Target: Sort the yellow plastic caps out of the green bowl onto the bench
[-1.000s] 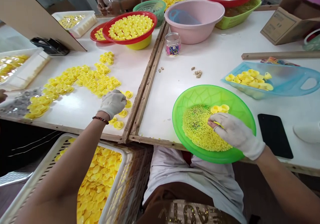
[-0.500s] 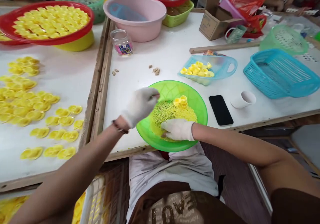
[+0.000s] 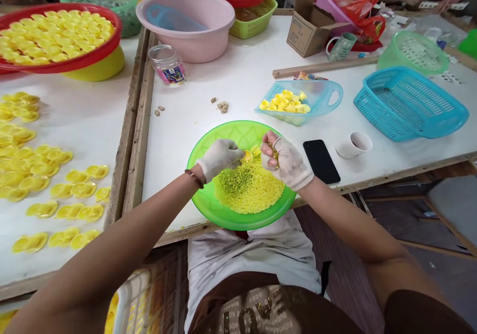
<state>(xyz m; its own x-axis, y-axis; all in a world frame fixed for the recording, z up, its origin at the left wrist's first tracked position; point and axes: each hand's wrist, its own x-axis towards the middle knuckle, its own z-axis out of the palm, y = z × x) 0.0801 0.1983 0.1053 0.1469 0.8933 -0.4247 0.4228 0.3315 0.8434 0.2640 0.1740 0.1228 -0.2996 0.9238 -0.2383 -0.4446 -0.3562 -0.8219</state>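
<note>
A green basin (image 3: 201,200) stands at the table's front edge, holding yellow and green granules (image 3: 257,195). My left hand (image 3: 220,156), in a white glove with bare fingertips, is closed in a pinch at the rim of a small yellow cup-shaped piece (image 3: 247,156) over the basin. Another yellow piece (image 3: 256,150) is just beyond, between my hands. My right hand (image 3: 286,162), gloved the same way, is curled palm-up around a small heap of granules (image 3: 275,154) above the basin's right side.
A blue scoop (image 3: 324,98) with yellow cups lies behind the basin. To the right are a black phone (image 3: 321,161), a white paper cup (image 3: 354,145) and a blue basket (image 3: 410,108). Several yellow pieces (image 3: 48,162) lie on the left table, beyond a wooden edge (image 3: 130,125).
My right hand has risen out of the granules with some in its fingers. The left has come down to the yellow piece. The view has shifted slightly right.
</note>
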